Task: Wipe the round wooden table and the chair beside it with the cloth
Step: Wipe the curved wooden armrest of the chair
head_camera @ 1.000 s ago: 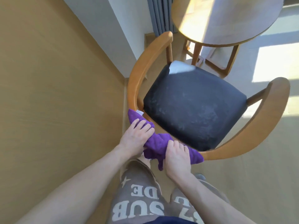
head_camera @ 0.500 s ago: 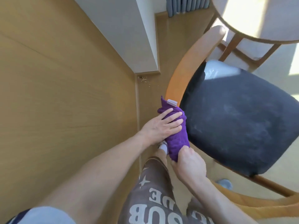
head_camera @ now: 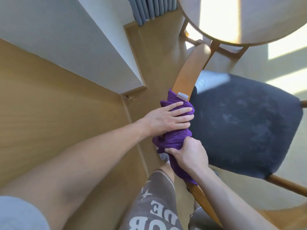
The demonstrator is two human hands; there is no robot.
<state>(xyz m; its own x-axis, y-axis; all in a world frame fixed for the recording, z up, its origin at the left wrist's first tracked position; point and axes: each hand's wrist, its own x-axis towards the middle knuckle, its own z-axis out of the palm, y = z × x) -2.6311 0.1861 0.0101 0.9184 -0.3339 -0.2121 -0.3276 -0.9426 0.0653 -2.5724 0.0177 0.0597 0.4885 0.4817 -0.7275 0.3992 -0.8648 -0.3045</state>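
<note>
A person looks down at a wooden armchair [head_camera: 187, 75] with a curved armrest and a dark padded seat [head_camera: 245, 123]. A purple cloth [head_camera: 174, 140] is bunched and wrapped over the curved wooden rail on the chair's left side, just beside the seat's left edge. A small pale label [head_camera: 182, 96] shows at the cloth's far end, where the bare wood of the armrest continues up and away.

The left hand [head_camera: 167, 119] lies on top of the cloth, fingers fairly straight and close together, pressing it against the rail. The right hand [head_camera: 187, 153] is nearer, its fingers curled tightly round the lower part of the cloth, gripping a gathered fold. The two hands are close, with a short stretch of cloth between them.

At the far right stands the round wooden counter [head_camera: 249, 22], its top bright with a band of sunlight and its wooden legs visible beneath; the armrest's far tip sits just beside its edge. To the left are a pale wall [head_camera: 58, 39] and a tan wooden panel [head_camera: 49, 105]. A grey pleated curtain [head_camera: 152, 7] hangs at the far end. The floor [head_camera: 157, 52] is light wood. Below, the person's brown printed shorts [head_camera: 154, 205] and a bare knee show.
</note>
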